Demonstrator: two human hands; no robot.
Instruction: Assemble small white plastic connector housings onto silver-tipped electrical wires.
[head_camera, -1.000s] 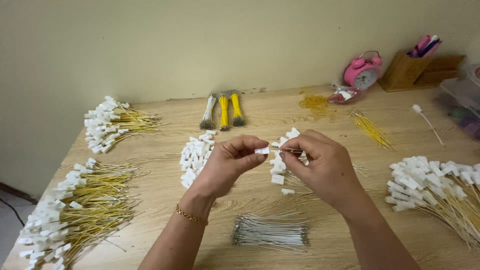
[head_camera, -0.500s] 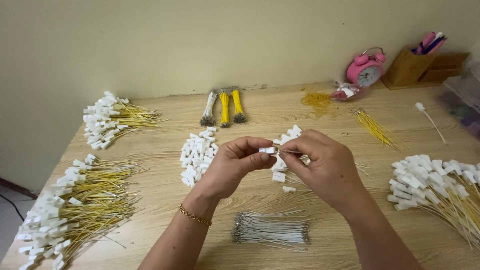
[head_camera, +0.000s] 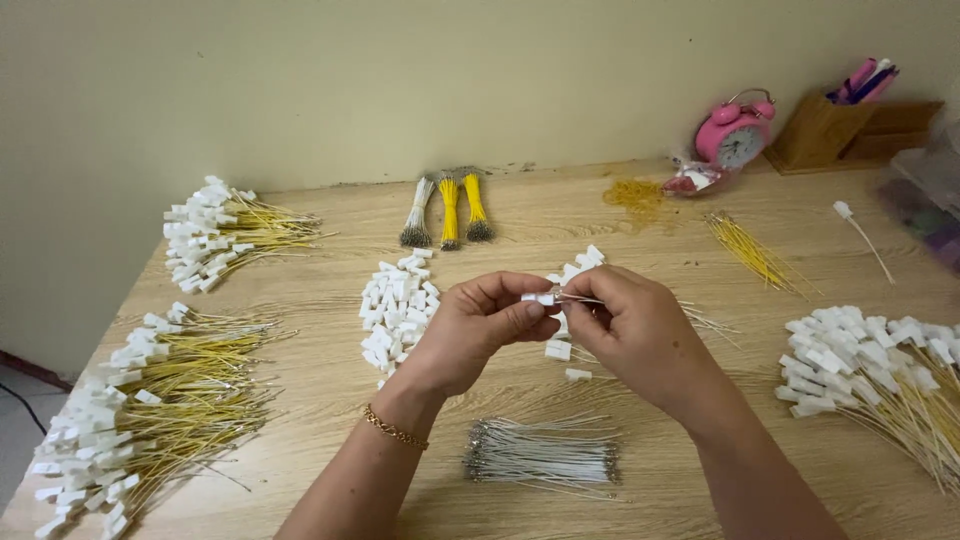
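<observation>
Head view, nearest first, with places given from the small white connector (head_camera: 541, 298) pinched at the centre. Just nearer than it, a flat bundle of white wires (head_camera: 541, 452) lies on the wooden table (head_camera: 330, 370), with bare wood around it up to the near edge. The left hand (head_camera: 478, 330), with a gold bracelet (head_camera: 394, 428) on its wrist, closes thumb and forefinger on the connector; its other fingers curl loosely beneath. The right hand (head_camera: 625, 325) meets it from the right, fingertips pinched on a thin wire (head_camera: 578, 297) whose end is at the connector; the connector is lifted clear of the table. Left of the connector lies a loose heap of white connectors (head_camera: 398, 302); a few more are scattered under and behind the hands. Three big piles of finished wires show: one far left and nearer (head_camera: 140, 410) that reaches the table's left edge, one far left and farther back (head_camera: 220, 232), one far right (head_camera: 880, 368) running off the right side. Open wood lies between the heap and the left piles. Beyond the connector stand three small bundles (head_camera: 447, 208), one white and two yellow. Farther right lie a loose yellow wire bunch (head_camera: 748, 250), a single white-ended wire (head_camera: 860, 232), a yellow tangle (head_camera: 632, 193), a pink alarm clock (head_camera: 735, 135) and a wooden pen holder (head_camera: 825, 128) against the wall (head_camera: 400, 80)
</observation>
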